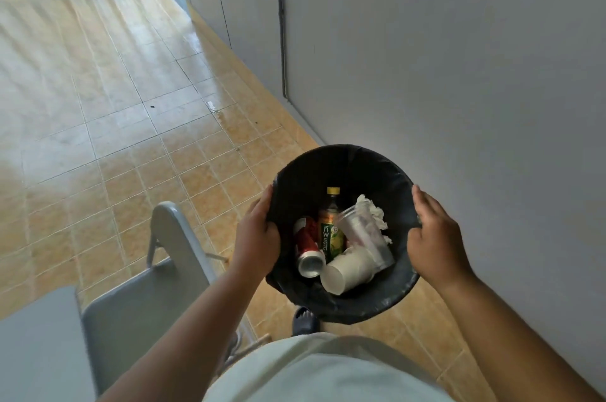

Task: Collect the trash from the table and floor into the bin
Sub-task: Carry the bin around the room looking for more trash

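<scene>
Two grips held one bin [344, 152], a round black one lined with a black bag. The left grip [257, 237] was clamped on the rim at the bin's left side, and the right grip [436, 237] was clamped on the rim at the opposite side. The bin sat in front of the person's body, over the tiled floor [114, 106] and close beside the pale wall [459, 73]. Whether its base touched the floor could not be told.

Five pieces of trash lay inside it:
- One red can [306, 246] lay tilted at the left, its silver end facing up.
- One bottle [329, 224] with a yellow cap and a green label stood just right of the can, touching it.
- One clear plastic cup [364, 234] leaned beside the bottle.
- One wad of crumpled white tissue [370, 209] sat behind and against the clear cup.
- One white paper cup [347, 270] lay on its side at the front, its open mouth facing the camera.

One grey chair [157, 296] stood to the left of the bin. A corner of one grey tabletop [36, 352] showed at the lower left. One dark shoe [305, 319] showed just below the bin.
</scene>
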The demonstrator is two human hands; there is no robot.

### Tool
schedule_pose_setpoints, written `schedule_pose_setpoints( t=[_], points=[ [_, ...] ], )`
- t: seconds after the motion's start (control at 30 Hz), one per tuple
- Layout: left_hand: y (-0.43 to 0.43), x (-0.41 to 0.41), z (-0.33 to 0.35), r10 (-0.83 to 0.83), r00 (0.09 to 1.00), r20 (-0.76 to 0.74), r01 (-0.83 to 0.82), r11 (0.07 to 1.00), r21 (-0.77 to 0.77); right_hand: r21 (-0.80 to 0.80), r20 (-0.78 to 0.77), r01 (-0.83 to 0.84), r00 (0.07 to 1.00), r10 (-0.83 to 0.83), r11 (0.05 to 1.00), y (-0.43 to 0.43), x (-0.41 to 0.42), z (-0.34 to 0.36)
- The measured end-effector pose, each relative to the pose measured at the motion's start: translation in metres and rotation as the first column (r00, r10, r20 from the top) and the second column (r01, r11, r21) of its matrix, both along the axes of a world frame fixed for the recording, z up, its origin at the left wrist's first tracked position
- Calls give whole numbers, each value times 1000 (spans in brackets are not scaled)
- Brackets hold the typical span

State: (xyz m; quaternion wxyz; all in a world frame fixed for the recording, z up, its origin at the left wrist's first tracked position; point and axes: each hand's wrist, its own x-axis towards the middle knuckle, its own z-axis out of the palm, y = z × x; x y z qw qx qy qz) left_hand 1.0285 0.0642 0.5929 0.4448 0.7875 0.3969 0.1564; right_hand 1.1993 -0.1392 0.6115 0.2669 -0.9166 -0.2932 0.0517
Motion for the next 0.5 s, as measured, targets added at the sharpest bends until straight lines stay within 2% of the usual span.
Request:
schedule_pose_setpoints(
  t=[0.27,0.5],
  points=[
    [115,64,-2,149,987,51,-151,988,38,0,-7,-161,987,161,987,142,95,1],
    [212,115,-18,351,935,50,-354,932,83,31,-27,-376,926,377,926,289,180,-17]
  ],
)
